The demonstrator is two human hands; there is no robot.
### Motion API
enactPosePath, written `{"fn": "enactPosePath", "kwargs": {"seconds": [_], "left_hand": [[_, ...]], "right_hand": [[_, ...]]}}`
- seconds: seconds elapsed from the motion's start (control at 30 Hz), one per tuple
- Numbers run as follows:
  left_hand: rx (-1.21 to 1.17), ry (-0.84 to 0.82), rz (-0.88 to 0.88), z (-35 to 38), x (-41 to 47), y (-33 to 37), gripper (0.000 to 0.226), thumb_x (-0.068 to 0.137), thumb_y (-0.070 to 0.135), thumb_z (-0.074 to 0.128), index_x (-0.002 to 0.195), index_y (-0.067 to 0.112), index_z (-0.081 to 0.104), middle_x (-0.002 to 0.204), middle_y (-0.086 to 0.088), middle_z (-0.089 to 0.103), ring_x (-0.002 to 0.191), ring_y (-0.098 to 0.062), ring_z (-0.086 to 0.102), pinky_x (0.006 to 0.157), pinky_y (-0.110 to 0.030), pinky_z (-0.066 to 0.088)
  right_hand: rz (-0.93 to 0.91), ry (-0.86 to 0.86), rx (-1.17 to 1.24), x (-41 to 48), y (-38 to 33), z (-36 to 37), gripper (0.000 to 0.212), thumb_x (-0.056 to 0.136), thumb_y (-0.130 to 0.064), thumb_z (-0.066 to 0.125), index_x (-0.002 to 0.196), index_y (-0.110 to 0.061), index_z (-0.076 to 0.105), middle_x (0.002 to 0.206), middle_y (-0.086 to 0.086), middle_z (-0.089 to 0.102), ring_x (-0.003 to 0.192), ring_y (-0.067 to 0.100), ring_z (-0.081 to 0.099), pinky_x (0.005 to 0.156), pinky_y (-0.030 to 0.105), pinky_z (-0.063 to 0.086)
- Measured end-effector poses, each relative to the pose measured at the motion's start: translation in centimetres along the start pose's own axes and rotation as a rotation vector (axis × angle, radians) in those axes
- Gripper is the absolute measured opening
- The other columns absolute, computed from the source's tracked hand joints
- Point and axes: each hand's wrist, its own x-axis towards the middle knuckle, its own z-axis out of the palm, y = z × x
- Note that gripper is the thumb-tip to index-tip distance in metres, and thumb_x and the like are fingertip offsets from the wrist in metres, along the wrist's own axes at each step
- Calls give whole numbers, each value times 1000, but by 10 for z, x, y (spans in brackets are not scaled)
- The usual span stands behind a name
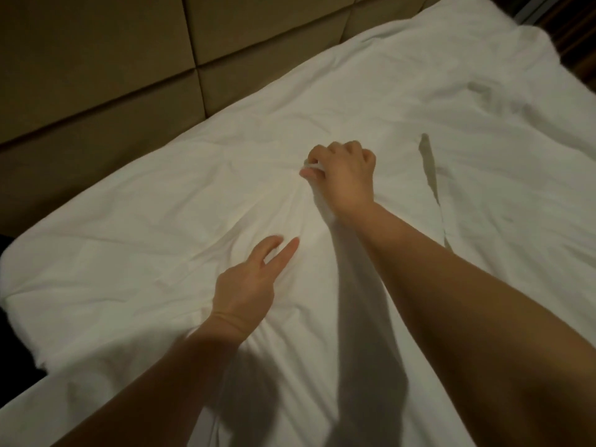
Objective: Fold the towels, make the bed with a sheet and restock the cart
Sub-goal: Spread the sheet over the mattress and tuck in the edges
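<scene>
A white sheet (167, 240) covers the bed and lies wrinkled across most of the view. My right hand (343, 175) is curled into a fist near the middle of the bed and pinches a bunch of the sheet, with creases fanning out from the grip. Lower and to the left, my left hand (248, 285) rests on the sheet with its fingers straight and spread. A fold in the sheet (430, 175) runs down the right side.
A padded tan headboard (106, 69) runs along the far left edge of the bed. The bed's corner (19, 285) drops off into dark floor at the left. Dark wood shows at the upper right (577, 43).
</scene>
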Motion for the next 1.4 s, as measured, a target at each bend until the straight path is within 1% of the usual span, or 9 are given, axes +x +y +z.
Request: {"fn": "enactPosePath", "kwargs": {"seconds": [0.2, 0.33, 0.47, 0.6, 0.8, 0.9, 1.0, 1.1, 1.4], "left_hand": [[3, 6, 1, 7, -1, -6, 70, 71, 1, 31, 130, 35, 42, 137, 5, 51, 34, -18, 42, 36, -18, 23], [20, -22, -13, 6, -1, -5, 69, 71, 0, 33, 130, 35, 40, 135, 2, 55, 32, -18, 42, 31, -20, 28], [-9, -75, -55, 7, -2, -6, 89, 64, -11, 57, 134, 39, 36, 141, 8, 44, 34, -18, 46, 33, -17, 29], [11, -142, -52, 9, -2, -10, 77, 71, 8, 30, 137, 46, 22, 145, 14, 31, 36, -17, 48, 37, -13, 17], [42, -111, -55, 11, -3, -10, 75, 72, 9, 34, 138, 45, 26, 146, 12, 34, 33, -17, 44, 32, -16, 21], [88, -31, -22, 12, -4, -9, 76, 74, 3, 41, 139, 40, 30, 153, 14, 26, 33, -20, 40, 34, -21, 28], [125, 49, 30, 12, -5, -6, 79, 72, -5, 46, 139, 34, 34, 141, 4, 47, 34, -22, 39, 34, -23, 32], [122, 56, 42, 12, -4, -5, 81, 69, -7, 52, 139, 32, 38, 138, -1, 50, 36, -23, 43, 35, -25, 36], [41, -137, -28, 14, -2, -14, 77, 68, 6, 31, 137, 40, 32, 141, 9, 40, 34, -18, 48, 32, -16, 27]], "right_hand": [[307, 48, -107, -26, 54, -16, 53, 91, -48, 50, 138, -23, 42, 139, 8, 41, 123, 31, 40, 98, 41, 29], [639, 83, -191, -35, 100, -34, 72, 87, -46, 56, 147, -16, 27, 142, 16, 37, 119, 39, 45, 95, 46, 37], [839, -173, -128, -20, 129, -52, 35, 99, -29, 42, 123, -5, 49, 121, 16, 57, 110, 35, 56, 84, 36, 42], [814, -45, -81, -6, 135, -55, 28, 102, -20, 36, 113, -1, 54, 113, 15, 62, 104, 32, 58, 75, 32, 37], [641, 310, 118, 71, 137, -81, 18, 99, -16, 33, 102, -11, 50, 113, 15, 60, 105, 28, 55, 76, 29, 31], [646, 241, 231, 103, 151, -79, 26, 98, -13, 36, 115, -4, 54, 119, 15, 59, 111, 28, 55, 83, 27, 35], [533, 24, 381, 102, 155, -70, 35, 97, -16, 44, 132, -11, 48, 127, 15, 56, 117, 28, 54, 97, 29, 39], [445, -149, 321, 84, 148, -52, 53, 98, -10, 42, 148, -9, 25, 152, 14, 29, 139, 26, 29, 101, 18, 21], [206, -112, 101, -40, 73, -16, 55, 91, -14, 34, 146, -12, 35, 153, 17, 30, 137, 34, 34, 113, 40, 25]]}}
